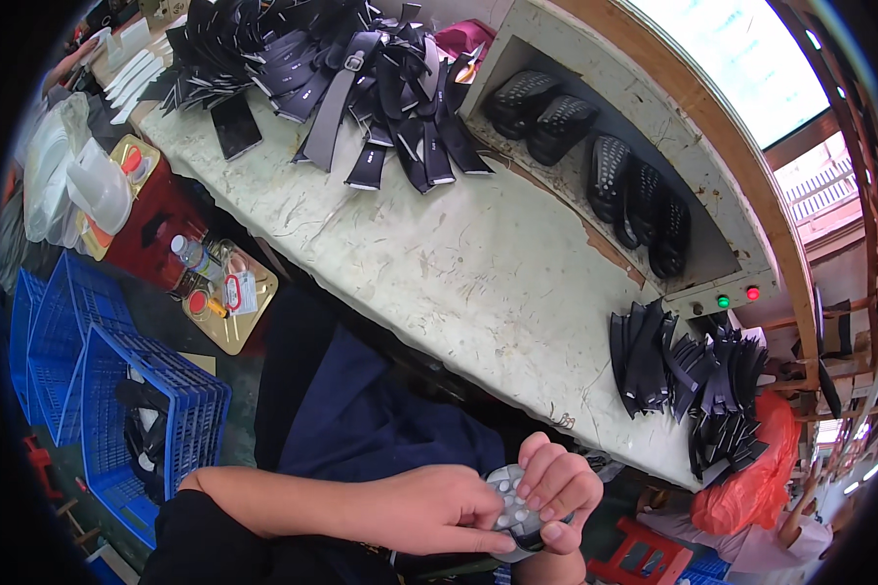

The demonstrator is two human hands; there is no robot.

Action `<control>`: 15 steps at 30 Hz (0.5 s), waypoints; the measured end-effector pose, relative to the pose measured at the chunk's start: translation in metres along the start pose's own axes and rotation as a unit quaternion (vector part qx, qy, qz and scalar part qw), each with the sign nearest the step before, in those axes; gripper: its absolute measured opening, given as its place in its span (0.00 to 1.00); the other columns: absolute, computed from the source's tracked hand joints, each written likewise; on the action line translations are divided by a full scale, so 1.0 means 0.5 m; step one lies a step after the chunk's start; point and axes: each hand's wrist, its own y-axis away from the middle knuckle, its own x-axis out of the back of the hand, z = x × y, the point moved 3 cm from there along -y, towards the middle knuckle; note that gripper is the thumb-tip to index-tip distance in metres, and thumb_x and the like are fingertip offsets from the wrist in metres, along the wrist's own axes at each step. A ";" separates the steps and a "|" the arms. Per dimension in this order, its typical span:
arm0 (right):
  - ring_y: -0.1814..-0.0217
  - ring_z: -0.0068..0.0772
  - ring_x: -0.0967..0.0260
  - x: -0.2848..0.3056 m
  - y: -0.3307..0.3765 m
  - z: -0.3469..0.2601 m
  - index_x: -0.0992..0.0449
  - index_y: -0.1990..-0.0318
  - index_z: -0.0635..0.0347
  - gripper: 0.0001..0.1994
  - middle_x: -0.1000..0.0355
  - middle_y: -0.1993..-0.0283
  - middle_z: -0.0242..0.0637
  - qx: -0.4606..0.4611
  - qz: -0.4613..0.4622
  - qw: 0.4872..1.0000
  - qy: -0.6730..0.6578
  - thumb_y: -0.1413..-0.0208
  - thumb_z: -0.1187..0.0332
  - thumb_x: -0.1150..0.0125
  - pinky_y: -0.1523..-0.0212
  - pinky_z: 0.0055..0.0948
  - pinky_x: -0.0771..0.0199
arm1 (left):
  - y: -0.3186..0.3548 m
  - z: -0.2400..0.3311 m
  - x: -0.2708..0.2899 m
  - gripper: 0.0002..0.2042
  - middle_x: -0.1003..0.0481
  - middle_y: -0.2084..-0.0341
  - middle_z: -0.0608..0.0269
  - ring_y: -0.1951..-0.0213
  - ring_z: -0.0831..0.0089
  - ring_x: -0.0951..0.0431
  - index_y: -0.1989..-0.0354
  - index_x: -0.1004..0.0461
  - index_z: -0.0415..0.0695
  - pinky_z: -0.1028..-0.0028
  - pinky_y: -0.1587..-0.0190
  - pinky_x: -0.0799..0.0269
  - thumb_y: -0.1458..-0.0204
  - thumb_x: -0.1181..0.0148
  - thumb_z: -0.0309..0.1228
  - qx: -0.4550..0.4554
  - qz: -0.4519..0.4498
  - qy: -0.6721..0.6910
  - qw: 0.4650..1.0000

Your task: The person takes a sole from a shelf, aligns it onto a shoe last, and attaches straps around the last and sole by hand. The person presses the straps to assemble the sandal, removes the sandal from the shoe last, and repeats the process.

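Low at the near edge, the left hand (pixel 439 512) and right hand (pixel 556 487) close their fingers around a small grey studded sole piece (pixel 509 497), held between them off the table (pixel 458 263). To the left, blue crates (pixel 117 390) hold dark pieces. The far-right recess (pixel 595 166) holds black soles.

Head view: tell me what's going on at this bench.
A seated person holds a small grey studded sole piece in both hands below the table edge: the left hand pinches it, the right hand curls around it. Black strap pieces are heaped on the worn white table, and a blue crate stands at the left.
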 end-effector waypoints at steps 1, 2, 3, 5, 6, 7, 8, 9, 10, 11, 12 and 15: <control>0.72 0.30 0.32 -0.003 -0.002 -0.007 0.30 0.78 0.53 0.08 0.31 0.75 0.31 0.007 0.001 1.000 0.004 0.60 0.66 0.35 0.62 0.35 0.38 | -0.002 0.000 0.005 0.22 0.33 0.78 0.60 0.73 0.64 0.31 0.72 0.33 0.41 0.67 0.67 0.33 0.52 0.29 0.46 0.003 0.005 -0.031 0.999; 0.72 0.30 0.32 -0.007 -0.007 -0.013 0.30 0.78 0.53 0.08 0.31 0.75 0.31 0.007 0.002 1.000 0.007 0.60 0.66 0.35 0.62 0.35 0.38 | -0.003 -0.009 0.000 0.22 0.33 0.78 0.60 0.73 0.64 0.31 0.72 0.33 0.41 0.67 0.67 0.33 0.52 0.29 0.46 0.001 0.003 -0.030 1.000; 0.72 0.30 0.32 -0.015 -0.011 -0.021 0.30 0.78 0.53 0.08 0.31 0.75 0.31 0.002 0.005 1.000 0.017 0.60 0.66 0.34 0.62 0.35 0.38 | -0.002 -0.031 -0.011 0.23 0.32 0.73 0.60 0.69 0.65 0.30 0.67 0.33 0.42 0.68 0.63 0.32 0.54 0.27 0.46 0.025 0.054 -0.029 0.998; 0.72 0.30 0.32 -0.033 -0.017 -0.037 0.30 0.78 0.54 0.09 0.30 0.75 0.31 -0.005 0.012 0.999 0.035 0.61 0.66 0.34 0.62 0.35 0.38 | 0.003 -0.075 -0.040 0.30 0.29 0.63 0.59 0.60 0.68 0.28 0.55 0.33 0.42 0.71 0.56 0.30 0.59 0.23 0.46 0.074 0.155 -0.028 0.985; 0.72 0.30 0.32 -0.035 -0.020 -0.039 0.30 0.78 0.54 0.09 0.30 0.75 0.31 -0.005 0.008 0.999 0.032 0.61 0.66 0.34 0.62 0.35 0.38 | -0.001 -0.093 -0.052 0.30 0.29 0.63 0.59 0.60 0.68 0.28 0.55 0.33 0.42 0.71 0.56 0.30 0.59 0.23 0.46 0.075 0.159 -0.030 0.984; 0.72 0.31 0.31 -0.036 -0.019 -0.043 0.30 0.78 0.54 0.08 0.30 0.75 0.31 -0.015 0.005 0.999 0.043 0.61 0.67 0.35 0.62 0.35 0.38 | -0.010 -0.115 -0.075 0.35 0.32 0.55 0.59 0.53 0.69 0.30 0.48 0.38 0.41 0.72 0.50 0.32 0.59 0.23 0.44 0.110 0.074 0.160 0.978; 0.72 0.31 0.31 -0.039 -0.020 -0.041 0.30 0.78 0.55 0.07 0.30 0.76 0.31 -0.022 0.001 0.998 0.051 0.60 0.68 0.36 0.63 0.35 0.37 | -0.012 -0.127 -0.095 0.40 0.34 0.48 0.58 0.46 0.71 0.33 0.42 0.42 0.41 0.73 0.45 0.34 0.59 0.23 0.42 0.140 -0.013 0.340 0.930; 0.72 0.32 0.31 -0.043 -0.025 -0.042 0.30 0.78 0.55 0.06 0.30 0.76 0.31 -0.028 -0.004 0.998 0.058 0.60 0.69 0.36 0.63 0.35 0.37 | -0.011 -0.132 -0.105 0.40 0.34 0.48 0.58 0.46 0.71 0.33 0.42 0.42 0.41 0.73 0.45 0.34 0.59 0.23 0.42 0.140 -0.005 0.334 0.932; 0.72 0.32 0.31 -0.047 -0.037 -0.043 0.30 0.78 0.55 0.06 0.30 0.76 0.31 -0.020 -0.010 0.998 0.052 0.60 0.69 0.36 0.63 0.35 0.37 | -0.013 -0.140 -0.112 0.41 0.35 0.47 0.58 0.44 0.71 0.34 0.40 0.43 0.41 0.73 0.43 0.34 0.58 0.23 0.40 0.132 -0.019 0.311 0.941; 0.72 0.29 0.32 -0.054 -0.053 -0.050 0.30 0.76 0.58 0.06 0.31 0.75 0.30 -0.001 -0.037 0.997 0.068 0.54 0.70 0.38 0.66 0.32 0.36 | -0.016 -0.144 -0.112 0.42 0.36 0.45 0.58 0.43 0.71 0.35 0.38 0.44 0.40 0.73 0.42 0.35 0.58 0.23 0.38 0.125 -0.033 0.286 0.949; 0.72 0.26 0.33 -0.060 -0.064 -0.063 0.30 0.74 0.60 0.07 0.31 0.74 0.29 0.019 -0.064 0.994 0.084 0.48 0.70 0.39 0.68 0.29 0.35 | -0.019 -0.143 -0.107 0.42 0.36 0.45 0.58 0.43 0.71 0.35 0.38 0.44 0.40 0.73 0.42 0.35 0.58 0.23 0.38 0.124 -0.026 0.276 0.953; 0.73 0.27 0.33 -0.032 -0.058 -0.048 0.29 0.74 0.62 0.08 0.31 0.74 0.31 -0.029 -0.038 0.983 0.179 0.46 0.70 0.39 0.69 0.29 0.33 | -0.024 -0.143 -0.078 0.39 0.34 0.45 0.58 0.43 0.70 0.33 0.36 0.43 0.40 0.72 0.40 0.35 0.53 0.28 0.41 0.140 -0.034 0.353 0.924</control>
